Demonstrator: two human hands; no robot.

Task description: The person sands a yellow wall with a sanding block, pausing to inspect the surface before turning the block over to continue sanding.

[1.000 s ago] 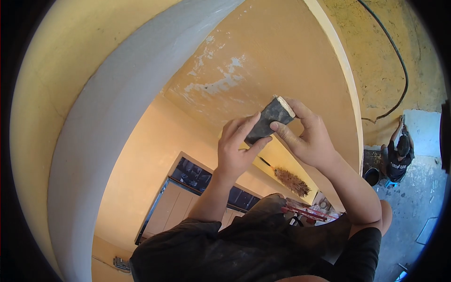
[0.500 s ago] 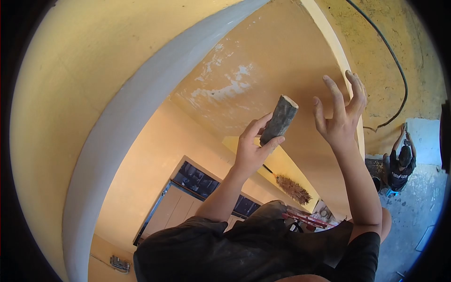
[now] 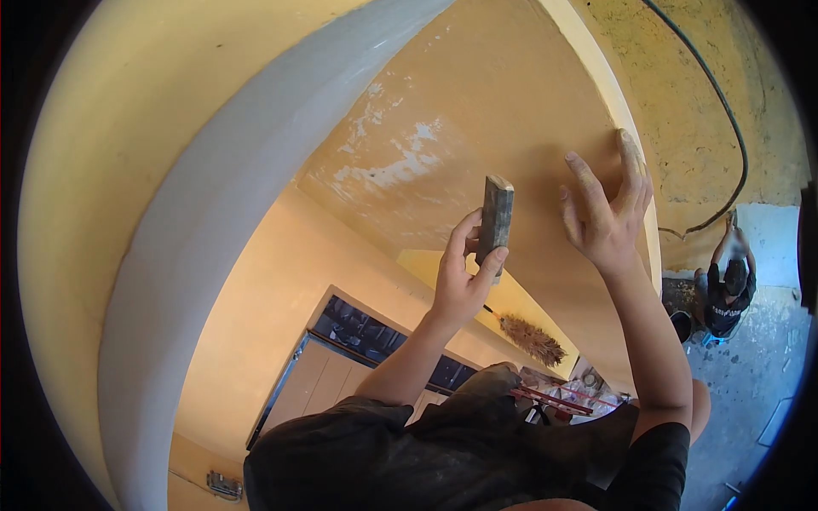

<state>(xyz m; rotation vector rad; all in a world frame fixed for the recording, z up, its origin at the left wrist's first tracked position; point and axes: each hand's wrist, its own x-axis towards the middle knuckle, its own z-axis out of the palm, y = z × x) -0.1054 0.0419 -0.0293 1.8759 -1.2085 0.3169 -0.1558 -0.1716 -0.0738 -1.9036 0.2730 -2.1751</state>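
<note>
Dark block (image 3: 497, 215) in left hand (image 3: 463, 284)

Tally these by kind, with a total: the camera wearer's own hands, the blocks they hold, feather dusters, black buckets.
Own hands, left hand and right hand: 2
Held block: 1
Feather duster: 1
Black bucket: 1
Total: 5

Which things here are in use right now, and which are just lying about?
In use, it seems:
- dark flat block, held in left hand
- patchy tan wall, nearest right hand

Apparently just lying about:
- feather duster
- black hose
</note>
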